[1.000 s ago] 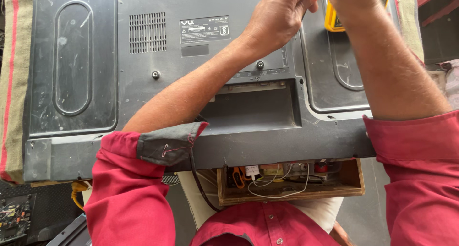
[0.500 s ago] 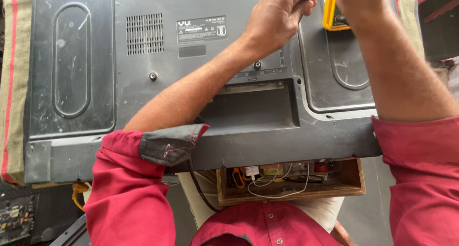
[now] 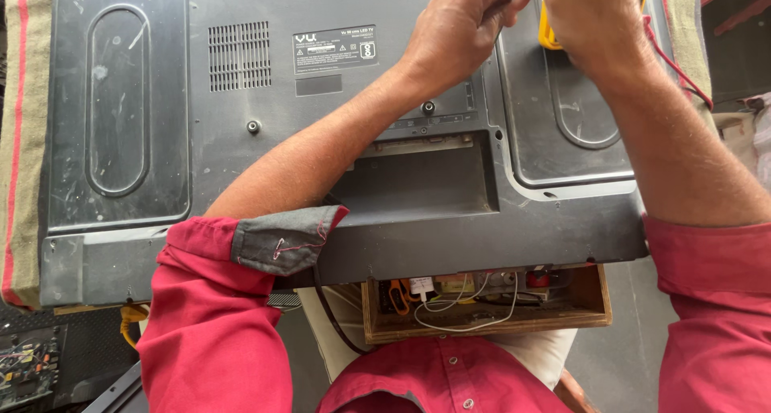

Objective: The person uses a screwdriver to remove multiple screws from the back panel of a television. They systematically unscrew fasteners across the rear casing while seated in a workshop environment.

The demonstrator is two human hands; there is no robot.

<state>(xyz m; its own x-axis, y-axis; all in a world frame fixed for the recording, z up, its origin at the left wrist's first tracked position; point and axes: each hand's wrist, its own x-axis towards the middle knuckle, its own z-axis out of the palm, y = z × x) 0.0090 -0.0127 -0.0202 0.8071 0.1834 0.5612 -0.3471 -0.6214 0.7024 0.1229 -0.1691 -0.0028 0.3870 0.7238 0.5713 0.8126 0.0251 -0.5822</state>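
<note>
Striped cloth pads the work surface on both sides of a large grey television back panel lying face down, with an open wooden drawer of wires and small parts nearer the person than both hands, and a green circuit board on the dark floor far off to the left hand's side. Up at the far edge of the panel, the left hand is curled around a thin dark tool, probably a probe or a small driver; its tip is hidden between the hands. Just beside it, the right hand is bunched closed, but what it grips is out of view, so I cannot tell what it holds. A yellow meter peeks out from under the right hand, with a red lead trailing toward that wrist. The slim tool looks light and stiff, best pinched along its shank near the fingers. As for the panel, it seems rigid yet scuffable plastic, dusty, awkward to lift; its outer rims look like the safest hold.
</note>
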